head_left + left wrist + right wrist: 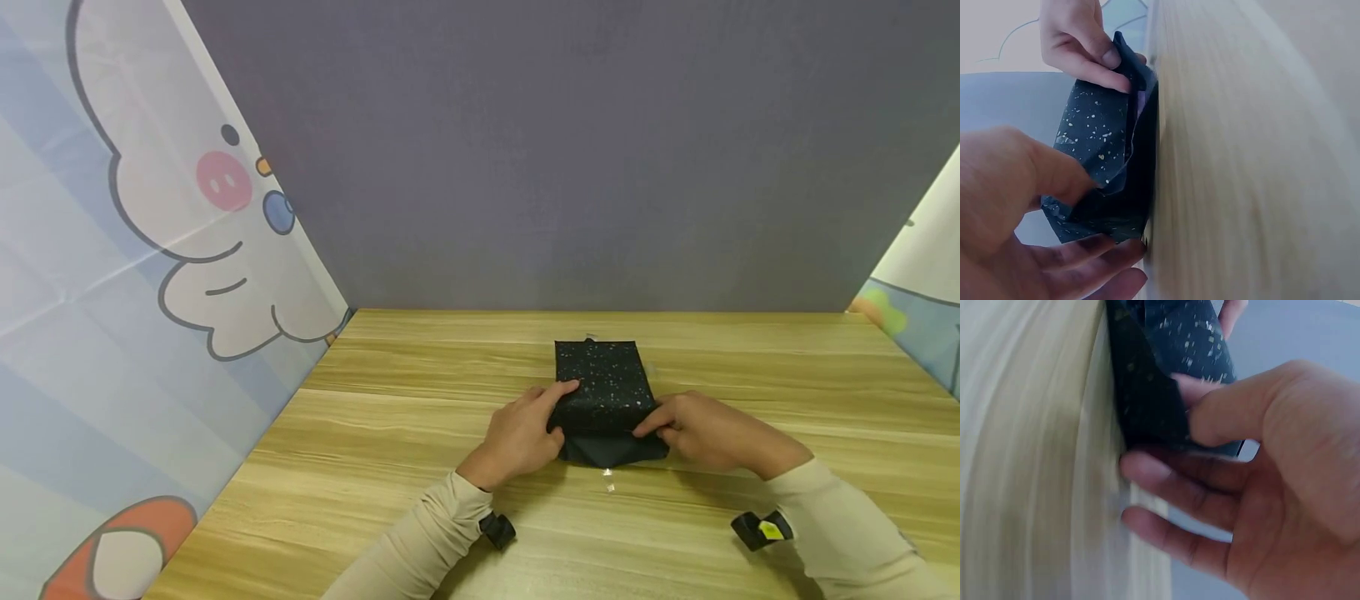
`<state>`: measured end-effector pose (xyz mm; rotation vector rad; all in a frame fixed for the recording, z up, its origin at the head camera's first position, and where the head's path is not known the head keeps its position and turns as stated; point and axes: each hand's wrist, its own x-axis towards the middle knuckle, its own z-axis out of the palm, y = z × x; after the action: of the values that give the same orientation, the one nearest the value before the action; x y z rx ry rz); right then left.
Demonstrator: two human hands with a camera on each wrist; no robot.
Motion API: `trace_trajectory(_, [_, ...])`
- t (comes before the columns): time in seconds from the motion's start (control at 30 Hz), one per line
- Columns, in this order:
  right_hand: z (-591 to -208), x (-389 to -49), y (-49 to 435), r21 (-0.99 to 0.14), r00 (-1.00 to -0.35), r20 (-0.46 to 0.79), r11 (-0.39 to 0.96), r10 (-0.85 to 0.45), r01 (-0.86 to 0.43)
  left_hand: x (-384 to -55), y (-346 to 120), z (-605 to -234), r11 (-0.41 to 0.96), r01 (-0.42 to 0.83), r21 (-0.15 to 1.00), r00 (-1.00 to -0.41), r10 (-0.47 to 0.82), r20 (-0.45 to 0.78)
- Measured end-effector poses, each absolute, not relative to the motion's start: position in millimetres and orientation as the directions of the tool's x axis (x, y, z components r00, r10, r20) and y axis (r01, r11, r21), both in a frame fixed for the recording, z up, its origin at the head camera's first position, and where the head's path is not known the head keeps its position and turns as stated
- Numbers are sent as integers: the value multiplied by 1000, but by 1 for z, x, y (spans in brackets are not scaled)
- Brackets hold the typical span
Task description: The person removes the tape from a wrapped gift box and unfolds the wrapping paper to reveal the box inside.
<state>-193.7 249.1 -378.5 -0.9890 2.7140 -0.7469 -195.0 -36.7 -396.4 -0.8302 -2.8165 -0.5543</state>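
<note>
A box wrapped in black wrapping paper with white specks lies on the table. At its near end a loose flap of the paper sticks out toward me, its plain dark inner side showing. My left hand grips the near left corner, index finger on top of the box and thumb against the paper's fold in the left wrist view. At the near right corner, my right hand pinches the paper between thumb and index finger. Its other fingers spread beside the box. A sliver of purple shows inside the fold in the left wrist view.
Small bits of clear tape are on the wood-grain table near the box. A grey panel rises behind the table. A cartoon-printed sheet hangs at the left, and another printed sheet at the right.
</note>
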Motion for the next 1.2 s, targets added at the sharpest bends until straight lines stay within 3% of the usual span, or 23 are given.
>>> trace_trajectory(0.2, [-387,-199,262,-610,-730,128,527,-672,-592,-193,-36,-393,789,536,298,-844,505,182])
trace_trajectory(0.6, [-397,-201,266,-723,-823,224,477,-523,-500,-194,-38,-393,797,539,272,-842,519,146])
trace_trajectory(0.73, [-397,-203,264,-824,-850,184,394,-493,-408,-194,-39,-393,793,543,277,-840,517,166])
trace_trajectory(0.9, [-397,-204,264,-873,-880,110,379,-461,-308,-193,-40,-394,787,541,298,-841,507,187])
trace_trajectory(1.2, [-401,-206,263,-869,-887,133,379,-441,-318,-197,-40,-398,764,562,318,-827,504,249])
